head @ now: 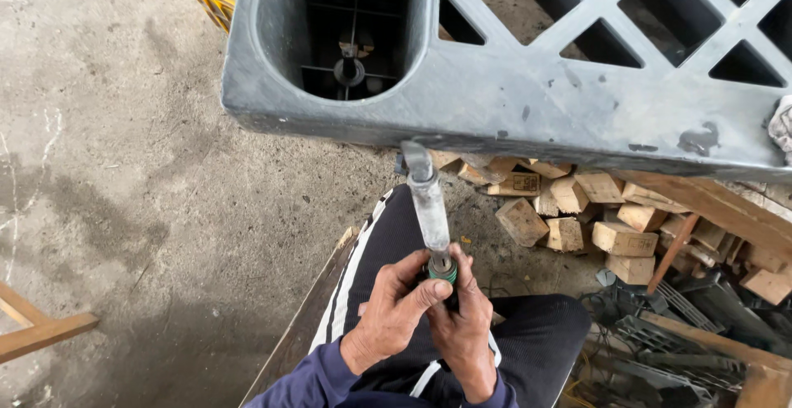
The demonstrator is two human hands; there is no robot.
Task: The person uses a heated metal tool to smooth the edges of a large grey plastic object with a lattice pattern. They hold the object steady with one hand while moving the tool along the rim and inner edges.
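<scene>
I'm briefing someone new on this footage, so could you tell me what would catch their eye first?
Low in the middle, the left hand and right hand clasp the green-collared end of a clear tube that points up and away. Across the top lies a big grey plastic pallet, and under its right side sits a heap of pale wooden blocks.

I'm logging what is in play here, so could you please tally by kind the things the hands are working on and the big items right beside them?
Hands: 2, left hand and right hand, both gripping the tool
Tool with clear shaft and green collar: 1
Grey plastic pallet: 1
Heap of wooden blocks: 1
Total: 5
</scene>
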